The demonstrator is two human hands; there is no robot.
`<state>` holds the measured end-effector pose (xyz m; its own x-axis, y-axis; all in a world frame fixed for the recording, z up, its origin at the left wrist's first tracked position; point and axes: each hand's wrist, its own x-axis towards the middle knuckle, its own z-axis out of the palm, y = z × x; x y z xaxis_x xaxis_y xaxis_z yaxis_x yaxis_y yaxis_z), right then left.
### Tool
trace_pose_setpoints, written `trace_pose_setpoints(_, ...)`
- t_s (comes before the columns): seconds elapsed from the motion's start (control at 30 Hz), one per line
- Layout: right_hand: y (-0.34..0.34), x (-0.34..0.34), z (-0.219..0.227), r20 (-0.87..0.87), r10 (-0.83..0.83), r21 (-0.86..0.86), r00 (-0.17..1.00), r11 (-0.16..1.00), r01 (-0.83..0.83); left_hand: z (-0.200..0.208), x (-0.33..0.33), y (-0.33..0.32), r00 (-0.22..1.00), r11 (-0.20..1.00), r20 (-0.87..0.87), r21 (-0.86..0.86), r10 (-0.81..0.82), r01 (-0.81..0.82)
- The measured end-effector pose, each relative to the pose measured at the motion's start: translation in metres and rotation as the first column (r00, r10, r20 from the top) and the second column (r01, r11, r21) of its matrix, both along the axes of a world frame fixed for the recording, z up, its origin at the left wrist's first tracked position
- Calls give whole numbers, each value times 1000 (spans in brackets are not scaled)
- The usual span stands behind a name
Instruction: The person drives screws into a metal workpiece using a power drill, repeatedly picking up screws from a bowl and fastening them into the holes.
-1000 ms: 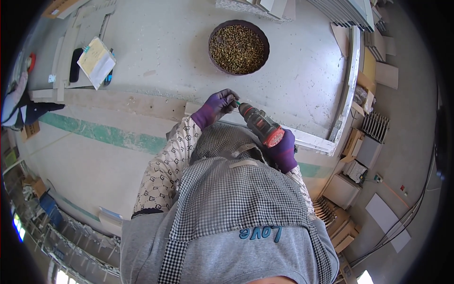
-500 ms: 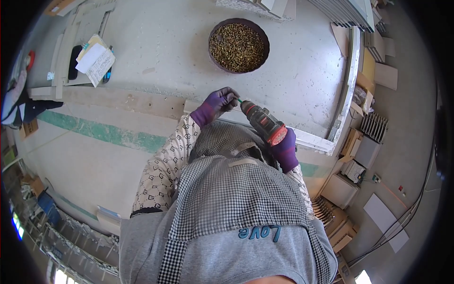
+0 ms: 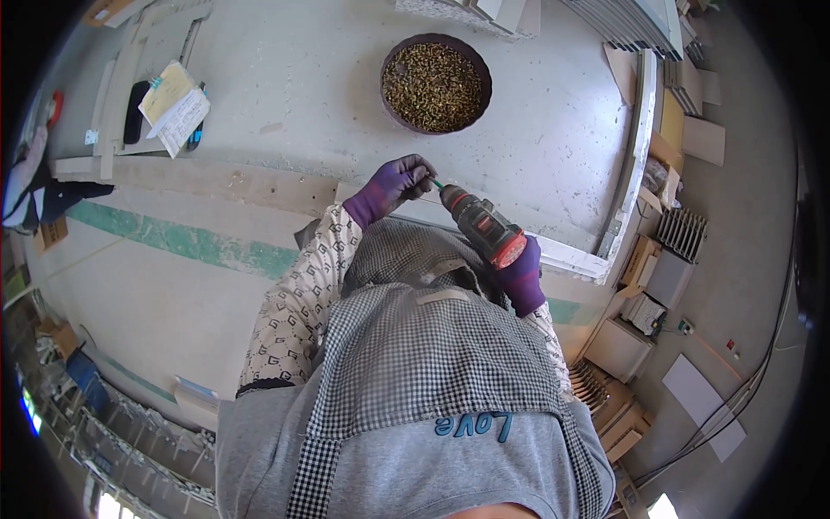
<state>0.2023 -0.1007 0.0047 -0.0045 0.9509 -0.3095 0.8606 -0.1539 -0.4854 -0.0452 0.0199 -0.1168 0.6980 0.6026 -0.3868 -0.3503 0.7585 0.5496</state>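
My right hand [image 3: 520, 275], in a purple glove, grips a black and red cordless drill [image 3: 484, 227] that points up and to the left. A green bit [image 3: 437, 183] sticks out of its chuck. My left hand [image 3: 396, 185], gloved in purple with dark fingers, is closed in a pinch at the tip of that bit. Whatever lies between the fingertips is too small to make out. Beyond both hands, a round dark bowl [image 3: 489, 85] full of small brass-coloured metal pieces [image 3: 432, 86] stands on the pale worktable [image 3: 303, 95].
Papers on a clipboard [image 3: 175, 108] lie at the left of the table, beside a black phone-like object [image 3: 136, 112]. A white metal frame edge [image 3: 635, 164] runs along the right side. Stacked grey panels [image 3: 627, 22] stand far right. Cardboard boxes [image 3: 640, 259] sit on the floor.
The drill and both hands have barely moved; my left forearm has shifted slightly left. On the clipboard, the top paper has flipped down, baring a yellowish sheet.
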Motion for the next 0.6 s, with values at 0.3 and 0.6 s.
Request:
trace_pose_setpoints(0.3, 1, 1, 6, -93, -57, -15, 994, 998, 55, 4, 0, 7, 992, 991, -108, 109, -70, 81)
trace_pose_setpoints(0.6, 5, -1, 14, -115, -41, 6, 993, 999, 42, 15, -2, 14, 948, 948, -279, 229, -152, 220)
